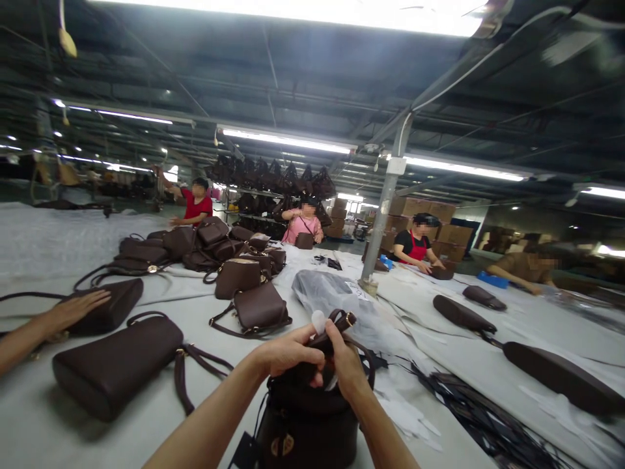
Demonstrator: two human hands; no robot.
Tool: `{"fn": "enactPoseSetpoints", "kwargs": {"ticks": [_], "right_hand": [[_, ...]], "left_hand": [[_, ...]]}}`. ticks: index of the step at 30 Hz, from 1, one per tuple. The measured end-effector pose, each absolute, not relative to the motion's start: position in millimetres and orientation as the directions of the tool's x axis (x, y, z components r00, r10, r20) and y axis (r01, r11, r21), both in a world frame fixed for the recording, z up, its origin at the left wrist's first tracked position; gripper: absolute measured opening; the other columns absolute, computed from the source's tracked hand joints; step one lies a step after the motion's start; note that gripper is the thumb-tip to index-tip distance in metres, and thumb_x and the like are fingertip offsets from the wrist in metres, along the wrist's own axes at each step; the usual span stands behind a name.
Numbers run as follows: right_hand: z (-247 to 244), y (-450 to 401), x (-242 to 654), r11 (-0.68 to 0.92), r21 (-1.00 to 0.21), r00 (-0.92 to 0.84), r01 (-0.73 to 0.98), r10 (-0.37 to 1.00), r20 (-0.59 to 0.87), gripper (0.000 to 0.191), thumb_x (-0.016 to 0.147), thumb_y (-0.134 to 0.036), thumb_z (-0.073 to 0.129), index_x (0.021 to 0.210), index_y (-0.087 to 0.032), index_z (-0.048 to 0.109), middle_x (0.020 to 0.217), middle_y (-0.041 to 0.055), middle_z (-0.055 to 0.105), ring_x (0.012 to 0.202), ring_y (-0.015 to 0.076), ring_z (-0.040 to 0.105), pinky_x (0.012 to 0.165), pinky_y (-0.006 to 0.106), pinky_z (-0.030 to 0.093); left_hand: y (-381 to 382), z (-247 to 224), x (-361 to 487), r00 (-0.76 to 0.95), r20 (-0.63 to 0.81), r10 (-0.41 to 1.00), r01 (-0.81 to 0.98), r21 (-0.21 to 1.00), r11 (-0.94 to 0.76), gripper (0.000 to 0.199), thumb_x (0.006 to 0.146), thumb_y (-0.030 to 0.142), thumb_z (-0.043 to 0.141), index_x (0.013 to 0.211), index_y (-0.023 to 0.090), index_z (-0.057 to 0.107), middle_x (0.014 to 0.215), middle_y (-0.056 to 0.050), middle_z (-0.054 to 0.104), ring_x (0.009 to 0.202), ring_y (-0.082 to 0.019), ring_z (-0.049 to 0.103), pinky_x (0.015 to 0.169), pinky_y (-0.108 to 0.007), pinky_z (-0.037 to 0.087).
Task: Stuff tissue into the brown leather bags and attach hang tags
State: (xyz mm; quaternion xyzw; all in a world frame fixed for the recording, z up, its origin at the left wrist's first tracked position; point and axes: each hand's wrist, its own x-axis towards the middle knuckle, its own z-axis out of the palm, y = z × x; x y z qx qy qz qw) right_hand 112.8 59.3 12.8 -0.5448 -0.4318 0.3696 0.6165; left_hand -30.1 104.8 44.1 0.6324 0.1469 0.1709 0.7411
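Observation:
A dark brown handbag (307, 433) with a gold clasp stands upright in front of me. Above its top, both my hands are closed on a brown bag strap (336, 320) with a gold buckle. My left hand (291, 352) grips it from the left, thumb across and fingertips partly hidden. My right hand (346, 361) pinches the strap close to the buckle. A small white rounded piece (318, 322) shows at my fingers; I cannot tell which hand holds it. A black tag (244, 451) hangs at the bag's lower left.
At left, another person's hand (81, 311) rests on a brown bag (124, 303). A bag lying down (117, 365) and a bag pile (209, 244) are nearby. Plastic wrap (327, 296), a post (385, 225) and black strips (478, 417) lie beyond and right. Several co-workers sit around the table.

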Motion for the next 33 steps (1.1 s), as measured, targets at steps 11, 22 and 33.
{"fn": "enactPoseSetpoints", "kwargs": {"ticks": [11,22,33], "right_hand": [[35,47,95,0.034,-0.943,0.199,-0.331,0.979,-0.035,0.047,0.06,-0.054,0.079,0.078,-0.017,0.057,0.06,-0.0041,0.056,0.041,0.0032,0.037,0.034,0.015,0.025],[32,-3,97,0.057,-0.945,0.363,0.323,0.915,0.179,0.036,0.073,-0.051,0.069,0.09,-0.02,0.059,0.058,-0.0007,0.062,0.042,0.0139,0.058,0.04,0.024,0.046],[43,-2,110,0.214,-0.95,0.152,-0.228,0.971,0.183,0.035,0.066,-0.038,0.084,0.091,-0.019,0.071,0.096,0.0074,0.075,0.094,0.0241,0.069,0.088,0.039,0.055]], "left_hand": [[114,43,-16,0.651,0.021,0.759,-0.08,0.996,0.041,0.044,0.079,0.06,0.058,0.082,0.016,0.055,0.053,0.009,0.042,0.034,-0.002,0.025,0.035,-0.017,0.02],[112,41,-9,0.606,0.306,0.734,0.085,0.893,-0.442,0.032,0.084,0.038,0.049,0.07,0.014,0.064,0.058,0.002,0.048,0.057,-0.011,0.041,0.053,-0.021,0.031],[100,44,-8,0.537,0.436,0.722,-0.055,0.872,-0.486,0.025,0.083,0.034,0.049,0.065,0.016,0.052,0.063,0.002,0.046,0.064,-0.013,0.041,0.061,-0.022,0.034]]}}
